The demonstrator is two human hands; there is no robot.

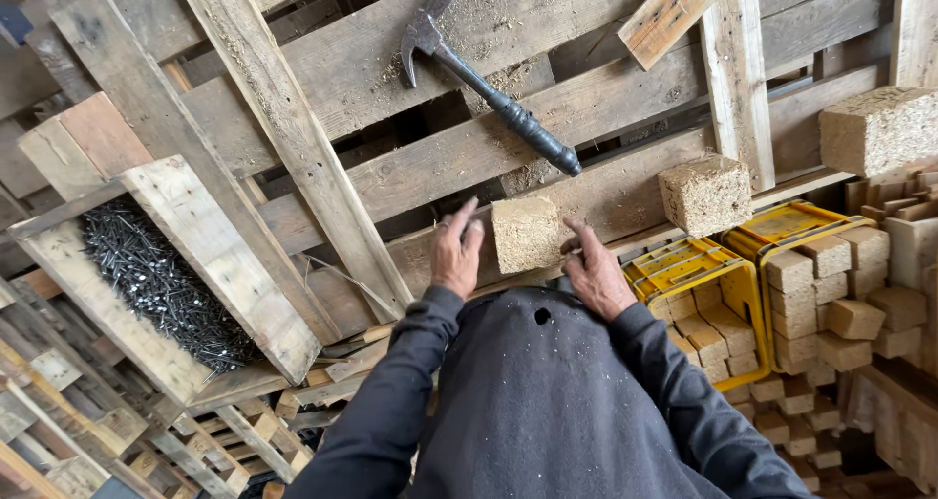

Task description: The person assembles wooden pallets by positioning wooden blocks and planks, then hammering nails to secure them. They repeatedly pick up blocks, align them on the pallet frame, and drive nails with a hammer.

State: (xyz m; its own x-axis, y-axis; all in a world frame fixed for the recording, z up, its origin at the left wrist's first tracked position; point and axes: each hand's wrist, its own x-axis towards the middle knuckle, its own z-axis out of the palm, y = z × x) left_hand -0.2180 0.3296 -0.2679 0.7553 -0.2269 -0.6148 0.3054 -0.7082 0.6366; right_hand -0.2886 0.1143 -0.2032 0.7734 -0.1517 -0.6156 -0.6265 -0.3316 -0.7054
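A pressed-wood block (526,233) rests on a pallet plank (547,201) right in front of me. My left hand (455,252) touches the block's left side with fingers spread. My right hand (596,269) lies just right of the block, fingers reaching toward its edge; I cannot tell if it touches. Neither hand grips anything. A black hammer (489,84) lies on the boards above the block. A second block (705,194) stands to the right on the same plank.
A wooden box (244,274) full of dark nails (156,284) sits at the left. Yellow crates (743,294) holding several wood blocks stand at the right. A larger block (879,128) is at the far right. Stacked pallets lie below left.
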